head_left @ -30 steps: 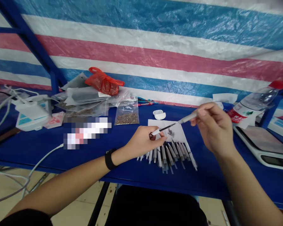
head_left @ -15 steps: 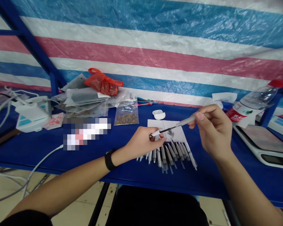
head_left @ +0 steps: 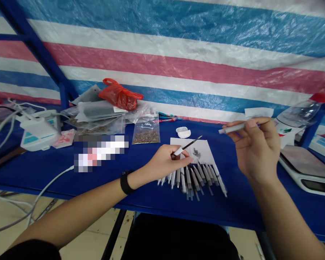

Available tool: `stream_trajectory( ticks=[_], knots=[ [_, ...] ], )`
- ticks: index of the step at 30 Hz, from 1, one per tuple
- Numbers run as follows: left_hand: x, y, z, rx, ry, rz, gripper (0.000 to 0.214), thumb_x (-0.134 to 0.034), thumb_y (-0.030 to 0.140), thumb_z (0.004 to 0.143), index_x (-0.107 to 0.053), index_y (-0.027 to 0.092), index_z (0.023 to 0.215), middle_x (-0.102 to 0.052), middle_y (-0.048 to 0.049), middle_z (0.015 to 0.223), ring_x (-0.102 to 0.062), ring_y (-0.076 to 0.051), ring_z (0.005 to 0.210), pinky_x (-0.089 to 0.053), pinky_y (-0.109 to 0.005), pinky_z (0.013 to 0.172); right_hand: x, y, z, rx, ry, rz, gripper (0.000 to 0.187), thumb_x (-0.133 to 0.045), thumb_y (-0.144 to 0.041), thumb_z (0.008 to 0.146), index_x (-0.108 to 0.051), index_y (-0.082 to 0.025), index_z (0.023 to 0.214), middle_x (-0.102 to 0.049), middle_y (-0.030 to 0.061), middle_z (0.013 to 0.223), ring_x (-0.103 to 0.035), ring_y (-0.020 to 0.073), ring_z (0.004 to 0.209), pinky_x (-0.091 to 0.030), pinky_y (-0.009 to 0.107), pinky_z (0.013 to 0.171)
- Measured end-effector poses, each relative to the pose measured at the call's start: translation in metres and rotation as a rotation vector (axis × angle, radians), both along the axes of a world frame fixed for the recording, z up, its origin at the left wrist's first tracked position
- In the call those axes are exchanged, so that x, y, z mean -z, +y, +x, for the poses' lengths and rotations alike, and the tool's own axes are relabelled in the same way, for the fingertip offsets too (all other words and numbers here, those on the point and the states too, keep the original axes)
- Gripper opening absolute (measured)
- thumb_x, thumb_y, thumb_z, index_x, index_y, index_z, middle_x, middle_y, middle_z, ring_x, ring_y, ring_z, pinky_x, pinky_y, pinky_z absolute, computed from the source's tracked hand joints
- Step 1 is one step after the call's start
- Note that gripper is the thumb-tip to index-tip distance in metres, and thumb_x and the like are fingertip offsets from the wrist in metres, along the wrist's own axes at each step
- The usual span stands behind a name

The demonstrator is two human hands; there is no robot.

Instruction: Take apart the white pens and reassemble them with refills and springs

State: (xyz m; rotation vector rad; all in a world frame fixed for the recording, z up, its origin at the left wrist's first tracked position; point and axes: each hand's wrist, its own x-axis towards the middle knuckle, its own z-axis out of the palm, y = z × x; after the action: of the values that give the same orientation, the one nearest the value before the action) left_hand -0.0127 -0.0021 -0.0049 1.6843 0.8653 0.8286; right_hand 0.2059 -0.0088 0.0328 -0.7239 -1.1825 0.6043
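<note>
We have a slim white pen body (head_left: 180, 151) in our left hand (head_left: 165, 162), and a thin black rod (head_left: 193, 142) sticks out of it toward 2 o'clock. Our left grip is clamped on the white part. That looks like the best place to hold, since the pen seems light and stiff, but the thin rod could snap. Our right hand (head_left: 256, 148) pinches a pale grey tube (head_left: 233, 128) between thumb and fingers, so that grip is clamped too. The tube lies almost flat and points to 9 o'clock, well apart from the rod. Just past the rod's tip lies a white paper sheet (head_left: 207, 144) with small dark bits (head_left: 196, 152) on it. A row of white pens (head_left: 192, 180) fans out at its 6 o'clock on the blue worktop (head_left: 43, 177). A clear bag of brown bits (head_left: 145, 137) sits at 9 o'clock.
</note>
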Motion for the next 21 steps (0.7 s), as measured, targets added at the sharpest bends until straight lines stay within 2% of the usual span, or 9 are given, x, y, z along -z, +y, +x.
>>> stream_trajectory(
  ticks=[2, 4, 5, 7, 9, 12, 15, 18, 21],
  knots=[
    [-0.001, 0.001, -0.001, 0.015, -0.057, -0.089, 0.026, -0.07, 0.04, 0.083, -0.069, 0.015, 0.077, -0.041, 0.0072, 0.053, -0.031, -0.006, 0.046, -0.021, -0.021, 0.045, 0.003, 0.001, -0.002, -0.069, 0.001, -0.127, 0.025, -0.074, -0.04, 0.088, -0.054, -0.025, 0.083, -0.068, -0.0021, 0.075, -0.072, 0.019, 0.076, -0.059, 0.038, 0.077],
    [0.0, 0.003, -0.001, 0.019, -0.127, -0.168, 0.026, -0.072, 0.041, 0.083, -0.069, 0.016, 0.076, -0.04, 0.0075, 0.053, -0.03, -0.005, 0.045, -0.02, -0.021, 0.044, 0.01, 0.001, -0.009, -0.163, -0.019, -0.308, 0.028, -0.073, -0.044, 0.086, -0.054, -0.024, 0.082, -0.062, -0.0039, 0.069, -0.067, 0.016, 0.065, -0.056, 0.033, 0.066],
    [0.001, 0.003, -0.001, 0.027, -0.167, -0.206, 0.026, -0.073, 0.041, 0.083, -0.068, 0.016, 0.077, -0.039, 0.0081, 0.053, -0.029, -0.005, 0.044, -0.02, -0.021, 0.044, 0.015, -0.001, -0.014, -0.208, -0.036, -0.402, 0.028, -0.072, -0.045, 0.086, -0.054, -0.024, 0.083, -0.057, -0.0049, 0.066, -0.061, 0.0136, 0.057, -0.051, 0.029, 0.058],
    [0.001, 0.003, -0.001, 0.043, -0.243, -0.273, 0.027, -0.075, 0.042, 0.082, -0.067, 0.017, 0.079, -0.034, 0.0099, 0.051, -0.025, -0.004, 0.042, -0.018, -0.021, 0.043, 0.025, -0.005, -0.025, -0.266, -0.077, -0.541, 0.027, -0.069, -0.045, 0.086, -0.054, -0.023, 0.081, -0.048, -0.0071, 0.06, -0.043, 0.0088, 0.046, -0.034, 0.023, 0.045],
    [0.001, 0.003, -0.001, 0.041, -0.302, -0.32, 0.029, -0.077, 0.045, 0.081, -0.067, 0.018, 0.082, -0.03, 0.0114, 0.049, -0.022, -0.004, 0.041, -0.017, -0.021, 0.043, 0.033, -0.011, -0.034, -0.304, -0.138, -0.6, 0.024, -0.064, -0.044, 0.088, -0.054, -0.023, 0.081, -0.036, -0.0093, 0.056, -0.029, 0.008, 0.044, -0.023, 0.022, 0.043],
    [-0.001, 0.004, -0.002, 0.007, -0.35, -0.351, 0.034, -0.081, 0.048, 0.077, -0.068, 0.018, 0.082, -0.028, 0.0121, 0.047, -0.022, -0.003, 0.04, -0.015, -0.021, 0.043, 0.037, -0.017, -0.041, -0.314, -0.304, -0.537, 0.025, -0.062, -0.045, 0.092, -0.055, -0.023, 0.083, -0.032, -0.0084, 0.06, -0.027, 0.0097, 0.05, -0.024, 0.024, 0.047],
    [-0.002, 0.004, -0.003, -0.019, -0.383, -0.356, 0.037, -0.083, 0.051, 0.074, -0.069, 0.018, 0.081, -0.028, 0.0121, 0.046, -0.022, -0.003, 0.039, -0.014, -0.022, 0.043, 0.034, -0.019, -0.04, -0.217, -0.457, -0.423, 0.026, -0.068, -0.046, 0.09, -0.059, -0.022, 0.082, -0.033, -0.0077, 0.06, -0.03, 0.0106, 0.053, -0.026, 0.025, 0.049],
    [-0.002, 0.004, -0.004, -0.043, -0.39, -0.349, 0.04, -0.084, 0.054, 0.072, -0.072, 0.017, 0.082, -0.028, 0.0121, 0.046, -0.021, -0.003, 0.039, -0.014, -0.023, 0.043, 0.033, -0.017, -0.038, -0.141, -0.504, -0.371, 0.027, -0.072, -0.044, 0.087, -0.061, -0.021, 0.078, -0.03, -0.0083, 0.056, -0.027, 0.0101, 0.05, -0.023, 0.025, 0.048],
    [-0.002, 0.004, -0.004, -0.063, -0.369, -0.331, 0.042, -0.085, 0.055, 0.07, -0.076, 0.017, 0.084, -0.029, 0.0113, 0.046, -0.021, -0.003, 0.041, -0.014, -0.024, 0.044, 0.033, -0.015, -0.039, -0.136, -0.503, -0.355, 0.026, -0.072, -0.043, 0.086, -0.066, -0.02, 0.078, -0.029, -0.0083, 0.054, -0.026, 0.0098, 0.049, -0.02, 0.025, 0.047]
  ],
)
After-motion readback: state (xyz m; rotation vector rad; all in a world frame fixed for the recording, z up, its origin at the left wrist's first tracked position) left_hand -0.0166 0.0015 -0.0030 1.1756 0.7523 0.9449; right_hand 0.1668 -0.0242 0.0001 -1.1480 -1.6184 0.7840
